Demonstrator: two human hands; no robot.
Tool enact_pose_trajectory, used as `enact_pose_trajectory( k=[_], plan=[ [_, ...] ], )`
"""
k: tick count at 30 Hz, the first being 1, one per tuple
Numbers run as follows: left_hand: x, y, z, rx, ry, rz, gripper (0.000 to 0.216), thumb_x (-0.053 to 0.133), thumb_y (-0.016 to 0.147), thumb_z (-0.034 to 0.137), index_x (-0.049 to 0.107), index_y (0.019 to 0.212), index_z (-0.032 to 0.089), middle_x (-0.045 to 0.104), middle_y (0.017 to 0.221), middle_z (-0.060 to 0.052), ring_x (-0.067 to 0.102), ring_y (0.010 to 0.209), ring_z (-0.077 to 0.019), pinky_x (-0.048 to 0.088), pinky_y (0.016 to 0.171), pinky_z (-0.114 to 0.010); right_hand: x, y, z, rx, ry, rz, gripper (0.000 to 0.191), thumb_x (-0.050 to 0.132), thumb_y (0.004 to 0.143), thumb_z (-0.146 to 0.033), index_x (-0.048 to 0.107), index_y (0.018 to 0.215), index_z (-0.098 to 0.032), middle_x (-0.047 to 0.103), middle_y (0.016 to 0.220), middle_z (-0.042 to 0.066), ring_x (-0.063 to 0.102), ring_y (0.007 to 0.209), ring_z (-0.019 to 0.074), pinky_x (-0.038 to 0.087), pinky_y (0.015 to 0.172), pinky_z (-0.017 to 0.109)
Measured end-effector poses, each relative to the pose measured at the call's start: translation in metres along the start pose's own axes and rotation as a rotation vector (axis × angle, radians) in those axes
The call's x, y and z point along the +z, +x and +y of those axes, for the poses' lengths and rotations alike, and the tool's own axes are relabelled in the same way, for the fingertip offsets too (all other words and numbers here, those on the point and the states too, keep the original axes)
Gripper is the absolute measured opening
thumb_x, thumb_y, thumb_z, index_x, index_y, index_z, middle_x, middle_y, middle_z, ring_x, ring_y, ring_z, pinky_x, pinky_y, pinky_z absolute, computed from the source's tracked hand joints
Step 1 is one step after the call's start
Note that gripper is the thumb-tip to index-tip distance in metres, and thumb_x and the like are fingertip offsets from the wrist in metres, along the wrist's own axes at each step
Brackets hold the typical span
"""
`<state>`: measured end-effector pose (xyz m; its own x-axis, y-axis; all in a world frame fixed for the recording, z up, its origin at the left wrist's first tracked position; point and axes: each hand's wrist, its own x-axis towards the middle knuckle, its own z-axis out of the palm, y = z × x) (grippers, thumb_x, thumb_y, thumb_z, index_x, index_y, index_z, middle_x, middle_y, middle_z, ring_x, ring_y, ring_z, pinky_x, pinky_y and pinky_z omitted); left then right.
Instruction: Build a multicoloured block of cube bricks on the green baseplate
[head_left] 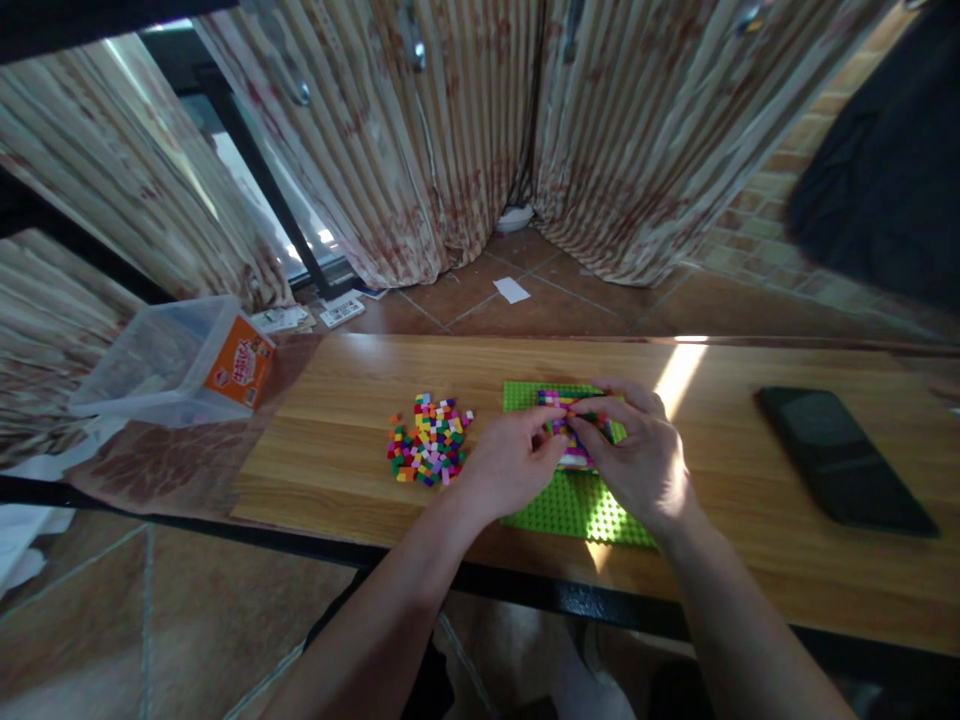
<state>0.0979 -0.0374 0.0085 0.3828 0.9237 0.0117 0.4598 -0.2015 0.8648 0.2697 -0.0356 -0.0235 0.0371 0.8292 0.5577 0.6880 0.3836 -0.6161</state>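
On the wooden table lies a bright green studded baseplate (559,505), with rows of small multicoloured toy bricks (576,459) built up on it. My left hand (514,455) reaches over the plate from the left, thumb and fingers bent in close together. From the right, my right hand (641,450) pinches at the same spot above the built rows. A tiny orange-red toy brick (569,413) shows where the fingertips of both hands meet. Fingers hide part of the built bricks. Left of the plate spreads a loose pile of small coloured bricks (431,440).
A dark tablet-like slab (844,460) lies at the table's right. Beyond the table's left end, a clear plastic bin (165,370) with an orange label stands at a lower level. Patterned curtains (450,130) hang behind. White paper (512,290) lies on the tiled floor.
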Motion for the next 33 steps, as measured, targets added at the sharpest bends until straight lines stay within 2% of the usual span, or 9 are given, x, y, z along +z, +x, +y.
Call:
enact_pose_trajectory(
  k=[6, 13, 19, 25, 30, 33],
  plan=[
    [-0.002, 0.002, 0.003, 0.005, 0.046, -0.022, 0.037, 0.052, 0.091, 0.026, 0.071, 0.122, 0.015, 0.060, 0.060, 0.001, 0.046, 0.051, -0.0106, 0.031, 0.049, -0.023, 0.000, -0.001, 0.000, 0.131, 0.110, 0.057, 0.006, 0.070, 0.081, -0.027, 0.075, 0.084, -0.027, 0.069, 0.111, 0.006, 0.065, 0.108, 0.0257, 0.051, 0.099, 0.053],
    [-0.003, 0.002, 0.006, -0.009, 0.048, -0.015, 0.036, 0.052, 0.091, 0.026, 0.072, 0.119, 0.014, 0.061, 0.062, 0.000, 0.046, 0.052, -0.0105, 0.031, 0.050, -0.023, 0.000, 0.000, 0.002, 0.254, 0.211, 0.103, 0.016, 0.072, 0.079, -0.034, 0.075, 0.092, -0.025, 0.071, 0.111, 0.007, 0.067, 0.105, 0.0239, 0.053, 0.096, 0.050],
    [-0.003, 0.002, 0.008, -0.020, 0.098, -0.034, 0.037, 0.051, 0.092, 0.027, 0.071, 0.121, 0.015, 0.065, 0.065, -0.001, 0.048, 0.054, -0.0118, 0.037, 0.054, -0.024, 0.008, 0.003, -0.005, 0.381, 0.145, 0.010, 0.030, 0.069, 0.081, -0.041, 0.074, 0.103, -0.022, 0.073, 0.105, 0.009, 0.067, 0.102, 0.0276, 0.052, 0.095, 0.054],
    [-0.003, 0.001, 0.012, -0.034, 0.134, -0.036, 0.038, 0.050, 0.093, 0.027, 0.069, 0.124, 0.016, 0.070, 0.073, -0.004, 0.053, 0.061, -0.0136, 0.043, 0.059, -0.026, 0.009, 0.004, -0.010, 0.543, 0.171, -0.028, 0.040, 0.071, 0.078, -0.047, 0.074, 0.109, -0.022, 0.073, 0.101, 0.010, 0.070, 0.092, 0.0268, 0.058, 0.081, 0.048],
    [-0.003, 0.000, 0.014, -0.034, 0.162, -0.028, 0.037, 0.050, 0.092, 0.027, 0.070, 0.122, 0.017, 0.071, 0.074, -0.004, 0.054, 0.061, -0.0138, 0.043, 0.058, -0.026, 0.010, 0.002, -0.007, 0.562, 0.175, -0.011, 0.040, 0.073, 0.076, -0.048, 0.076, 0.107, -0.023, 0.074, 0.101, 0.008, 0.071, 0.090, 0.0259, 0.059, 0.079, 0.045],
    [0.000, 0.000, 0.011, -0.041, 0.140, -0.008, 0.036, 0.051, 0.092, 0.027, 0.071, 0.121, 0.017, 0.069, 0.071, -0.004, 0.053, 0.058, -0.0136, 0.041, 0.056, -0.026, 0.012, 0.001, -0.004, 0.575, 0.185, -0.013, 0.040, 0.074, 0.075, -0.049, 0.076, 0.106, -0.024, 0.074, 0.096, 0.008, 0.071, 0.084, 0.0253, 0.060, 0.073, 0.043]
  ],
)
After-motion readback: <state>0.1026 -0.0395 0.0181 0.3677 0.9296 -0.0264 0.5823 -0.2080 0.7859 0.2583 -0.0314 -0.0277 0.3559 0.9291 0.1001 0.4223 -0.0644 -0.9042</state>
